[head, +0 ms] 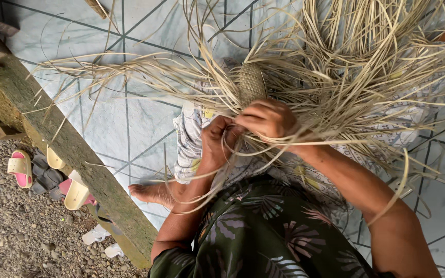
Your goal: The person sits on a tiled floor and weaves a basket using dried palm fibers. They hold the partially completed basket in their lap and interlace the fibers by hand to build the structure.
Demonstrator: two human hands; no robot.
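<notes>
Only 1 view is given, from a camera on the person's head, looking steeply down over the chest and lap. The woven bundle [252,82] lies close below the lens, a little above and right of the frame's middle. Nearer the lens than the bundle, the patterned dark shirt [263,231] fills the lower edge. Left of the bundle the tiled floor [130,123] ends at a concrete curb [68,149]; beyond that curb lies gravel [11,231].

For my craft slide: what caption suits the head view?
Both hands, left hand and right hand, work pale straw strips around a small woven piece.
</notes>
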